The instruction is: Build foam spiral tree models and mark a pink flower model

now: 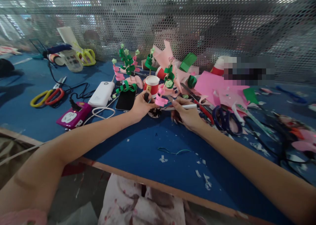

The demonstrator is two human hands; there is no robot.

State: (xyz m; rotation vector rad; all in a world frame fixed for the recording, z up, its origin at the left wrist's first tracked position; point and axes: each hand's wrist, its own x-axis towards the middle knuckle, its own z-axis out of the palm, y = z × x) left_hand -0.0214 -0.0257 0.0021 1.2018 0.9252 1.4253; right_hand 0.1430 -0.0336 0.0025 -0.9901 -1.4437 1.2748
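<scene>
My left hand point(143, 106) is closed beside a small round base with dark patches point(155, 112); what its fingers pinch is too small to make out. My right hand point(185, 113) is closed around a white pen-like stick point(191, 106), whose left end points at the round base. Between the hands stands a curled pink paper strip point(161, 98), below a green paper spiral point(169, 74). A red and white paper cup point(151, 85) sits just behind my left hand. A black phone point(126, 100) lies left of that hand.
On the left are a white power bank point(101, 94), a purple power socket point(73, 115) with cables, and scissors point(50, 95). Pink paper point(222, 90) and blue-handled scissors point(227, 120) lie to the right. Paper scraps dot the blue table point(148, 149). A perforated metal screen stands behind.
</scene>
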